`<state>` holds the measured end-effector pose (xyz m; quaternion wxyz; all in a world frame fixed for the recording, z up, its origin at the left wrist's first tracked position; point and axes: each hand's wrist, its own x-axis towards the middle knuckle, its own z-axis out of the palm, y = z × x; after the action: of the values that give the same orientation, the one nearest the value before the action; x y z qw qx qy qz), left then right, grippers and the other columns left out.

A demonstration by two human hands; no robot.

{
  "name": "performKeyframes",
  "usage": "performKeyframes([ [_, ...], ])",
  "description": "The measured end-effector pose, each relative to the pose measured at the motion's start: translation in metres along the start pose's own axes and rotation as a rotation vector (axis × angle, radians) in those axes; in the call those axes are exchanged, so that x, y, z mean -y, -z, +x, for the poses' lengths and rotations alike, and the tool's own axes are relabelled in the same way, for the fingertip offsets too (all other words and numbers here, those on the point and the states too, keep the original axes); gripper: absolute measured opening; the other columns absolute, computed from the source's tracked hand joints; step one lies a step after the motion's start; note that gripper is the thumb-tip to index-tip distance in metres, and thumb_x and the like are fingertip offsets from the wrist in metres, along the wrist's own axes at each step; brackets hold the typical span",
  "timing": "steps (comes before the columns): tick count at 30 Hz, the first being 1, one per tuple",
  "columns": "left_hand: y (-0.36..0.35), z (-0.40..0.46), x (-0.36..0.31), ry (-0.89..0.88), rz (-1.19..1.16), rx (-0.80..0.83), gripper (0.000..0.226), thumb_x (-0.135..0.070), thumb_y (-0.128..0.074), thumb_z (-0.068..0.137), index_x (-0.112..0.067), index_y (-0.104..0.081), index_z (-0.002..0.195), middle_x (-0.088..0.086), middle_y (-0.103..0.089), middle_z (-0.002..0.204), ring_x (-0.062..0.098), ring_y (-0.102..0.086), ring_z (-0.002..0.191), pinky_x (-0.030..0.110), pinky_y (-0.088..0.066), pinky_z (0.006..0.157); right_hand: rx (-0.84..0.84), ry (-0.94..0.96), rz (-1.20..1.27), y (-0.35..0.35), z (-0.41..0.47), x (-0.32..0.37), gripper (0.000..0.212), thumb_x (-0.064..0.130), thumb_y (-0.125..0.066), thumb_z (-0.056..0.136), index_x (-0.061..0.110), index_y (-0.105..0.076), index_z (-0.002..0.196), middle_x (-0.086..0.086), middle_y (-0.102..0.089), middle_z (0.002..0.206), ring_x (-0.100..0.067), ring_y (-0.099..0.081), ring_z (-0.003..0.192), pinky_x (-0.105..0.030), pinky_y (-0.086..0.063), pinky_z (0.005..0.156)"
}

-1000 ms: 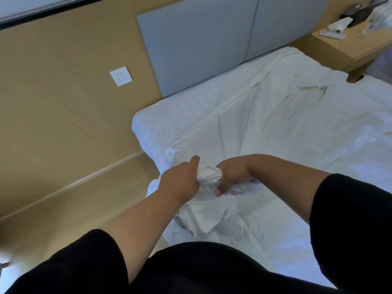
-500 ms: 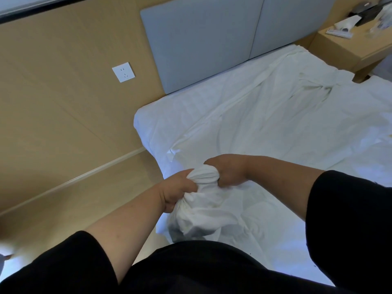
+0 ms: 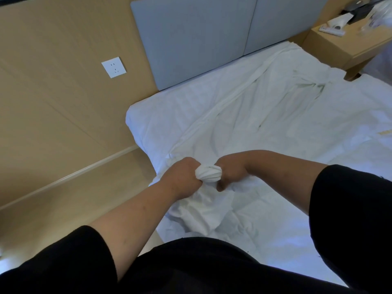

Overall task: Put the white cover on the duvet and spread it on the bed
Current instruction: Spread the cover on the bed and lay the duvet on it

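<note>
Grey headboard (image 3: 197,37) behind; hands (image 3: 203,175) grip bunched cover (image 3: 209,174).

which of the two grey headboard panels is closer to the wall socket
The left headboard panel, the wider one; the wall socket sits just beside it, while the right panel lies nearer the nightstand.

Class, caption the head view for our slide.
Both hands, left and right, grip a bunched corner of white cover at the bed's edge.

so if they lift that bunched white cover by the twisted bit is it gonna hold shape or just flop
Probably flop: the white cover lies in soft creases and folds across the bed. It looks thin, so likely light. The left hand and right hand squeeze the wad small, so it likely springs loose once released.
</note>
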<state>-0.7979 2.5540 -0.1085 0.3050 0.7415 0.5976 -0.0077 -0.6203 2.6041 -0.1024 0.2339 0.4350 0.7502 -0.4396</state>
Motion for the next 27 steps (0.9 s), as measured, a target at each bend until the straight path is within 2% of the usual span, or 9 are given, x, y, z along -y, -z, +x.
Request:
performKeyframes([
  [3, 0.008, -0.007, 0.001, 0.042, -0.407, 0.085, 0.022, -0.031, -0.066, 0.084, -0.013, -0.066, 0.096, 0.003, -0.070, 0.092, 0.016, -0.063, 0.083, 0.032, -0.049, 0.075, -0.072, 0.079, 0.164, -0.002, 0.003, -0.005, 0.017, 0.016, -0.074, 0.081, 0.030, -0.066, 0.084, 0.006, -0.067, 0.089, -0.016, -0.063, 0.083, -0.028, -0.047, 0.073],
  [7, 0.003, -0.010, 0.006, 0.185, -0.842, 0.202, 0.041, -0.029, -0.075, 0.067, -0.023, -0.067, 0.106, -0.003, -0.072, 0.100, 0.016, -0.066, 0.095, 0.034, -0.051, 0.090, -0.028, 0.173, 0.084, 0.016, 0.006, 0.000, 0.019, 0.023, -0.073, 0.077, 0.036, -0.062, 0.086, 0.011, -0.064, 0.089, -0.014, -0.061, 0.085, -0.031, -0.047, 0.079],
  [10, 0.011, -0.001, 0.005, 0.153, -0.401, 0.307, 0.049, -0.037, -0.081, 0.077, -0.030, -0.062, 0.122, -0.010, -0.067, 0.116, 0.011, -0.060, 0.104, 0.029, -0.047, 0.092, 0.070, 0.158, -0.140, 0.024, 0.012, 0.007, 0.018, 0.033, -0.079, 0.081, 0.032, -0.065, 0.091, 0.011, -0.065, 0.088, -0.012, -0.060, 0.083, -0.030, -0.045, 0.082],
  [12, 0.016, 0.005, 0.000, 0.128, -0.128, 0.336, 0.055, -0.051, -0.077, 0.078, -0.029, -0.059, 0.125, -0.010, -0.063, 0.117, 0.011, -0.056, 0.102, 0.025, -0.040, 0.088, 0.104, 0.077, -0.381, 0.019, 0.020, 0.014, 0.042, 0.041, -0.081, 0.079, 0.020, -0.065, 0.111, 0.003, -0.067, 0.104, -0.018, -0.062, 0.095, -0.031, -0.047, 0.091],
  [15, 0.016, 0.015, 0.002, 0.181, -0.033, 0.334, 0.053, -0.058, -0.072, 0.078, -0.025, -0.060, 0.118, -0.008, -0.060, 0.103, 0.015, -0.056, 0.096, 0.027, -0.042, 0.083, -0.041, -0.012, -0.600, 0.017, 0.025, 0.022, 0.029, 0.035, -0.073, 0.085, 0.018, -0.062, 0.105, -0.001, -0.066, 0.100, -0.022, -0.060, 0.086, -0.030, -0.048, 0.076],
  [18, 0.019, 0.020, 0.012, 0.164, 0.109, 0.121, 0.025, -0.048, -0.059, 0.087, -0.027, -0.059, 0.101, -0.005, -0.064, 0.101, 0.018, -0.057, 0.088, 0.031, -0.046, 0.076, -0.130, -0.031, -0.371, 0.029, 0.023, 0.018, 0.015, 0.029, -0.068, 0.086, 0.016, -0.062, 0.092, 0.000, -0.064, 0.086, -0.023, -0.061, 0.083, -0.030, -0.046, 0.069],
  [23, 0.025, 0.025, 0.034, 0.058, 0.220, -0.185, 0.013, -0.031, -0.050, 0.090, -0.025, -0.038, 0.090, -0.003, -0.047, 0.086, 0.027, -0.056, 0.076, 0.032, -0.039, 0.060, 0.059, -0.051, 0.396, 0.041, 0.018, 0.006, 0.027, 0.022, -0.076, 0.074, 0.014, -0.070, 0.099, -0.012, -0.075, 0.099, -0.035, -0.071, 0.096, -0.047, -0.057, 0.087],
  [25, 0.028, 0.027, 0.039, 0.043, 0.221, -0.210, 0.012, -0.024, -0.049, 0.088, -0.023, -0.037, 0.091, -0.002, -0.047, 0.086, 0.026, -0.053, 0.071, 0.031, -0.036, 0.057, 0.205, -0.038, 0.582, 0.043, 0.016, 0.000, 0.032, 0.016, -0.076, 0.076, 0.002, -0.066, 0.103, -0.020, -0.073, 0.089, -0.038, -0.070, 0.080, -0.047, -0.057, 0.073],
  [27, 0.031, 0.027, 0.039, 0.034, 0.249, -0.199, 0.010, -0.019, -0.048, 0.086, -0.021, -0.044, 0.095, -0.002, -0.053, 0.086, 0.024, -0.053, 0.071, 0.030, -0.032, 0.053, 0.402, -0.006, 0.678, 0.049, 0.013, -0.005, 0.021, 0.015, -0.073, 0.079, 0.004, -0.065, 0.095, -0.016, -0.066, 0.071, -0.028, -0.061, 0.061, -0.034, -0.051, 0.059],
])
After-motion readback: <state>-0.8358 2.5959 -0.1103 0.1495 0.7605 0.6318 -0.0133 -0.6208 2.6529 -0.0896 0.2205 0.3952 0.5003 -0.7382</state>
